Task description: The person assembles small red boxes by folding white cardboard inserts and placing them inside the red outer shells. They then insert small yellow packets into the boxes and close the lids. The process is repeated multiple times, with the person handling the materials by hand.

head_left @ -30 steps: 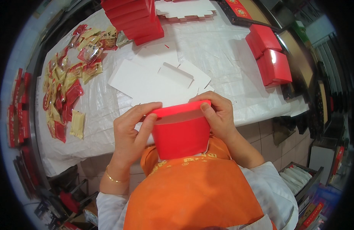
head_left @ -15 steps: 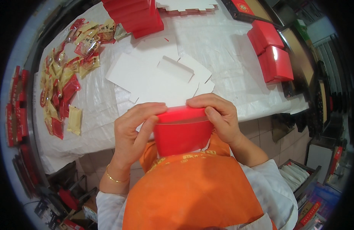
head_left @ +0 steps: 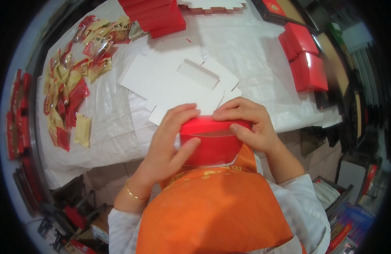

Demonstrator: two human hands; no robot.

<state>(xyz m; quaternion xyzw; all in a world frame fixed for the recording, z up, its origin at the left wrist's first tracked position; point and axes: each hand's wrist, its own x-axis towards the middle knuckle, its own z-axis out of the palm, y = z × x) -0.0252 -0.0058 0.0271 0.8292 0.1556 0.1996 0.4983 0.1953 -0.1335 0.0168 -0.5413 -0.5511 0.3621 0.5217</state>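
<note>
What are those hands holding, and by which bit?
A red box: the right hand pinches its top edge near the right end. The left hand spreads around the left end; whether it grips is hard to tell.

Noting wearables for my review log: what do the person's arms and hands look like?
The left hand and right hand are ungloved. White sleeves end well short of them. A thin gold bracelet circles the left wrist.
</note>
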